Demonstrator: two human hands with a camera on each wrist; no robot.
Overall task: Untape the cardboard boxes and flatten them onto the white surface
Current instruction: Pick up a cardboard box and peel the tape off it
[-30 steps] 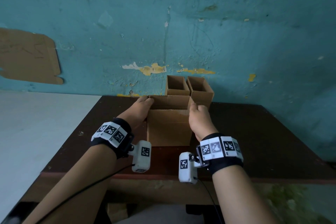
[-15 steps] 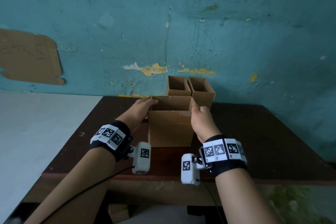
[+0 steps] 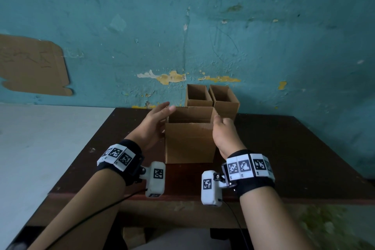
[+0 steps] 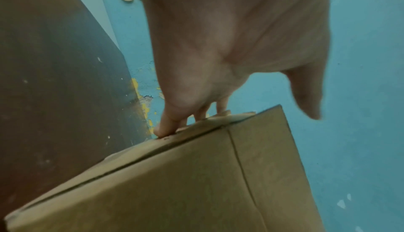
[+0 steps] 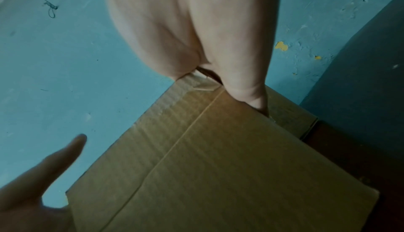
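Box [image 3: 189, 142] between hands, two boxes [image 3: 211, 97] just behind.

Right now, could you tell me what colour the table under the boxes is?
Dark brown table, clearest in the head view.

A bare, worn back room or storeroom: the teal wall [image 3: 223, 26] beyond the hands is scuffed, its paint flaking to yellow patches. A scratched dark wooden table [image 3: 284, 158] stands against it, and a torn cardboard sheet [image 3: 32, 65] leans far left.
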